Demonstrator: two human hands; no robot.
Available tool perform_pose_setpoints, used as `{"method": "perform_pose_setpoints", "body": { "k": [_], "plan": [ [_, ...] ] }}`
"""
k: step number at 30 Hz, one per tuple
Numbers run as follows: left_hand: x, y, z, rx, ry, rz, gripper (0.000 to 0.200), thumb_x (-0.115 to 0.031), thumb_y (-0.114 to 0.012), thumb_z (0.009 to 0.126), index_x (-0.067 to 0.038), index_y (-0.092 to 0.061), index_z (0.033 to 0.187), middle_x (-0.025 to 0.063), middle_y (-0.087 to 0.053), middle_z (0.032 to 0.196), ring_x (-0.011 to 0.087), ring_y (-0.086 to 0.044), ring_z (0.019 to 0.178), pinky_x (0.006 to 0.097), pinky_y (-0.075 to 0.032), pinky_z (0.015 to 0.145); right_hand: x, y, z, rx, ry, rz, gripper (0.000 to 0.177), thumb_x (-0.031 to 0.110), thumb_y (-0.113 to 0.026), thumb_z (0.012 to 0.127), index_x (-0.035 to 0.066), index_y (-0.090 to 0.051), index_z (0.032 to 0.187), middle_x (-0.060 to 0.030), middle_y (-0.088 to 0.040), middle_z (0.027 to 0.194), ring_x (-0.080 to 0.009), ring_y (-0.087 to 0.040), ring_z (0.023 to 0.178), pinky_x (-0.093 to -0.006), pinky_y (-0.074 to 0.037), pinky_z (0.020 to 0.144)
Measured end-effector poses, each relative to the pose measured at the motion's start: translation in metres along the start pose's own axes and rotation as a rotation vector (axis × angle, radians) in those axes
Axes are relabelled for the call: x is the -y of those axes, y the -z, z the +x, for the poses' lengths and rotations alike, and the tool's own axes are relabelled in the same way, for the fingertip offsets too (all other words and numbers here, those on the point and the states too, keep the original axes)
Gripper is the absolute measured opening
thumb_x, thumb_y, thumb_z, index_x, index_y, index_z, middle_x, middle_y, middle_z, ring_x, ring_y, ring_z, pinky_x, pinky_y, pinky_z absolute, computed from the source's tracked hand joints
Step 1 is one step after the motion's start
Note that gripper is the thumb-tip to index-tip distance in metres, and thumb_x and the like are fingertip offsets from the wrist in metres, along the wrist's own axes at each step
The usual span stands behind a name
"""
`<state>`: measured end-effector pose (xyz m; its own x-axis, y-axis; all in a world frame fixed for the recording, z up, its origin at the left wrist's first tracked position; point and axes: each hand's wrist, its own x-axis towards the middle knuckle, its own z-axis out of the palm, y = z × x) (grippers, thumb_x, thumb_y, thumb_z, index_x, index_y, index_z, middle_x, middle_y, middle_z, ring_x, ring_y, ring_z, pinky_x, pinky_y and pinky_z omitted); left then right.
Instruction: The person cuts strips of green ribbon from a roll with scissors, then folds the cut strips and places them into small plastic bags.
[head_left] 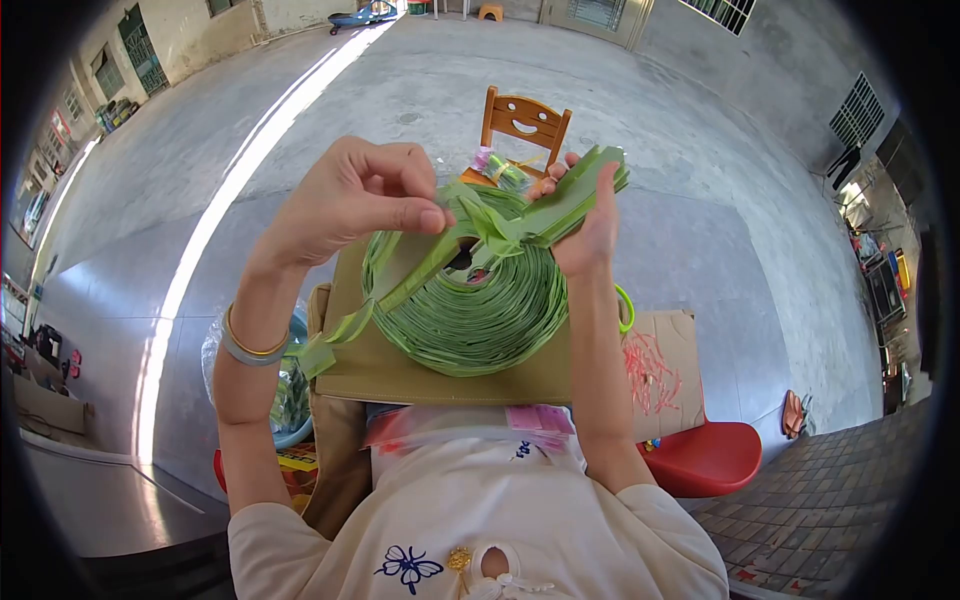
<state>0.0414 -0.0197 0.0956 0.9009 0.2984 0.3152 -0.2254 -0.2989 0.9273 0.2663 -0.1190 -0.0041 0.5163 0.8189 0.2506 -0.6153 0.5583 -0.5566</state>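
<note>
Here, a strip [418, 276] is fingertip-pinched in the left grip [348, 205]; a bundle [572, 203] is clasped across the right grip [592, 238].

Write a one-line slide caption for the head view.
Left hand pinching a thin green ribbon, right hand holding a folded green bundle, above a round green coil of flat strips.
</note>
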Motion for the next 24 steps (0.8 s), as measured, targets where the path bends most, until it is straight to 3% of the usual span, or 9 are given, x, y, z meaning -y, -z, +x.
{"method": "perform_pose_setpoints", "body": {
  "k": [4,7,8,12,15,16,18,20,24],
  "plan": [
    [-0.007,-0.034,0.049,-0.122,-0.057,0.226,0.016,-0.016,-0.074,0.071,-0.001,-0.067,0.071,0.0034,-0.058,0.073,0.0065,-0.051,0.067,0.0200,-0.040,0.057,-0.037,-0.045,-0.007,-0.078,-0.025,-0.021,0.071,0.068,-0.032,0.081,0.006,-0.044,0.113,-0.0071,-0.053,0.092,-0.0196,-0.055,0.083,-0.0352,-0.046,0.078],
    [0.006,-0.036,0.077,-0.218,0.033,0.294,0.020,-0.020,-0.073,0.072,-0.001,-0.066,0.072,0.0026,-0.058,0.072,0.0052,-0.051,0.066,0.0174,-0.038,0.055,-0.041,-0.060,-0.023,0.097,-0.106,0.034,0.086,0.074,-0.023,0.077,0.005,-0.036,0.128,-0.0113,-0.054,0.106,-0.0246,-0.055,0.098,-0.0356,-0.046,0.084],
    [0.007,-0.035,0.081,-0.228,0.097,0.305,0.021,-0.022,-0.073,0.073,-0.001,-0.066,0.073,0.0023,-0.058,0.071,0.0050,-0.051,0.066,0.0167,-0.038,0.055,-0.039,-0.057,-0.025,0.247,-0.149,0.090,0.076,0.068,-0.036,0.080,0.005,-0.040,0.122,-0.0101,-0.054,0.104,-0.0230,-0.055,0.095,-0.0346,-0.047,0.081],
    [0.013,-0.033,0.075,-0.188,0.328,0.224,0.045,-0.041,-0.067,0.077,-0.001,-0.062,0.096,0.0031,-0.058,0.077,0.0029,-0.051,0.070,0.0152,-0.039,0.056,-0.034,-0.060,-0.024,0.263,-0.184,-0.166,0.040,0.039,-0.047,0.088,0.005,-0.045,0.110,-0.0065,-0.054,0.093,-0.0198,-0.056,0.085,-0.0341,-0.048,0.077],
    [0.047,-0.032,0.060,-0.137,0.123,-0.135,0.065,-0.056,-0.050,0.082,-0.002,-0.047,0.119,0.0047,-0.058,0.088,0.0041,-0.052,0.077,0.0195,-0.044,0.062,-0.023,-0.051,-0.014,0.253,-0.172,0.099,0.018,0.019,-0.047,0.091,0.005,-0.047,0.102,-0.0043,-0.053,0.084,-0.0179,-0.056,0.080,-0.0350,-0.049,0.074],
    [0.070,-0.031,0.051,0.004,0.133,-0.215,0.072,-0.060,-0.035,0.086,0.000,-0.036,0.127,0.0079,-0.056,0.103,0.0083,-0.053,0.090,0.0264,-0.047,0.073,-0.014,-0.048,-0.012,0.256,-0.135,0.197,0.015,0.017,-0.044,0.092,0.006,-0.047,0.102,-0.0039,-0.052,0.083,-0.0175,-0.055,0.080,-0.0352,-0.049,0.075],
    [0.082,-0.030,0.023,0.328,0.612,-0.522,0.067,-0.054,-0.031,0.090,0.002,-0.036,0.126,0.0109,-0.056,0.109,0.0157,-0.057,0.092,0.0315,-0.046,0.083,0.005,-0.039,-0.009,0.258,-0.065,0.290,0.013,0.014,-0.042,0.093,0.006,-0.047,0.102,-0.0034,-0.051,0.083,-0.0167,-0.054,0.081,-0.0351,-0.048,0.077],
    [0.099,-0.028,-0.001,0.567,0.589,-0.430,0.062,-0.049,-0.035,0.091,0.006,-0.044,0.118,0.0149,-0.059,0.104,0.0200,-0.061,0.089,0.0324,-0.047,0.084,0.028,-0.028,-0.005,0.256,0.012,0.279,0.013,0.014,-0.041,0.093,0.008,-0.047,0.103,-0.0032,-0.051,0.085,-0.0158,-0.053,0.080,-0.0347,-0.046,0.079],
    [0.120,-0.008,-0.026,0.569,0.543,-0.449,0.035,-0.026,-0.051,0.088,0.006,-0.056,0.101,0.0152,-0.063,0.093,0.0219,-0.064,0.080,0.0321,-0.049,0.079,0.051,0.001,-0.002,0.202,0.101,0.244,0.015,0.013,-0.039,0.094,0.008,-0.046,0.106,-0.0026,-0.051,0.086,-0.0150,-0.049,0.075,-0.0342,-0.042,0.078]
  ]
}}
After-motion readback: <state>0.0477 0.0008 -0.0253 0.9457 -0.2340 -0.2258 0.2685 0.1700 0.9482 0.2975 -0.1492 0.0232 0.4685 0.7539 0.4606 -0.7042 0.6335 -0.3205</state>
